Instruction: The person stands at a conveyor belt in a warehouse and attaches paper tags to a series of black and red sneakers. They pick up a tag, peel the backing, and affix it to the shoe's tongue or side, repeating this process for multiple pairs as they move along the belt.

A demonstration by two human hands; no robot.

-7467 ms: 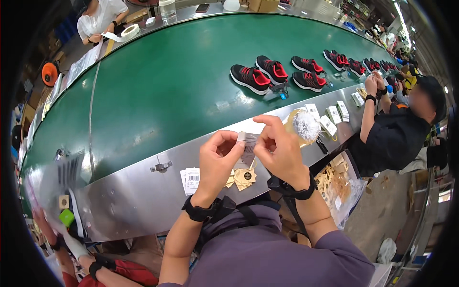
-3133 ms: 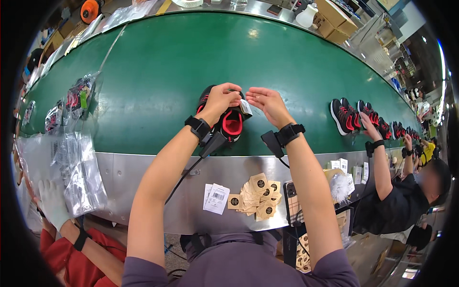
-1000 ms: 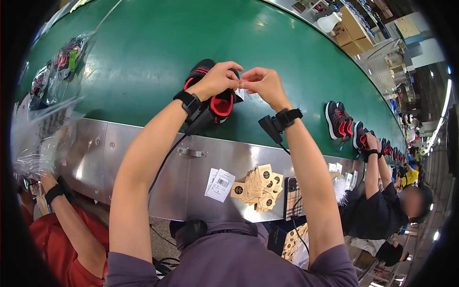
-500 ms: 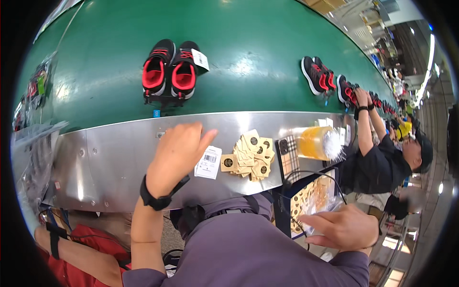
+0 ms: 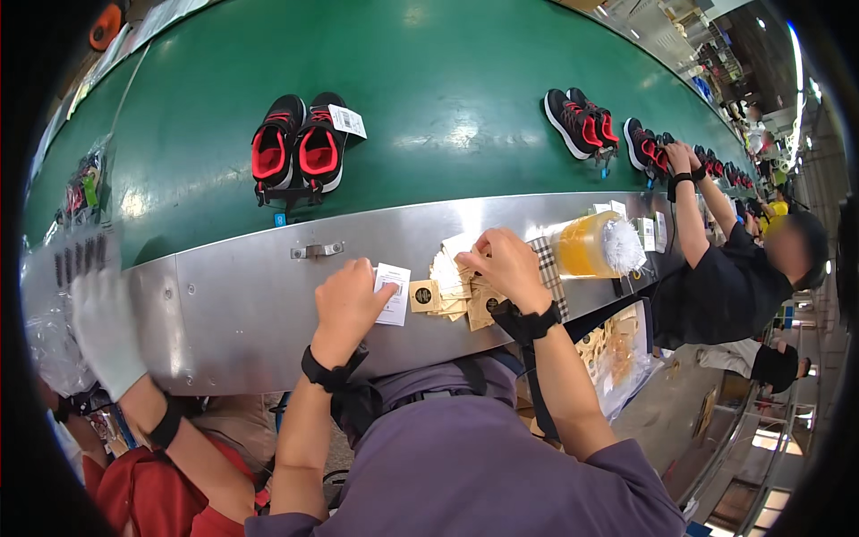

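My left hand [image 5: 347,309] rests over the metal ledge beside a white printed label [image 5: 394,309]. Its fingers are bent, and the thumb stands apart, its tip over the label. To the right, my right hand [image 5: 512,270] is above a loose pile of small tan tags [image 5: 450,291] with black round prints. Its thumb and forefinger come together in a pinch; what lies between them is too small to make out. Beyond the ledge, a black and red pair of shoes [image 5: 298,152] stands on the green belt, with a white tag [image 5: 347,121] on the right shoe.
A yellow tub with white bristly strands [image 5: 586,246] stands right of a checked case [image 5: 550,276]. More shoes [image 5: 582,123] line the belt to the right, where a co-worker [image 5: 720,286] handles a pair. At left, a white-gloved hand [image 5: 107,331] reaches over clear plastic bags [image 5: 54,313].
My right hand has swung up from the box at lower right to the tag pile. My left hand has moved slightly right and down to the label. The gloved hand has come in at left.
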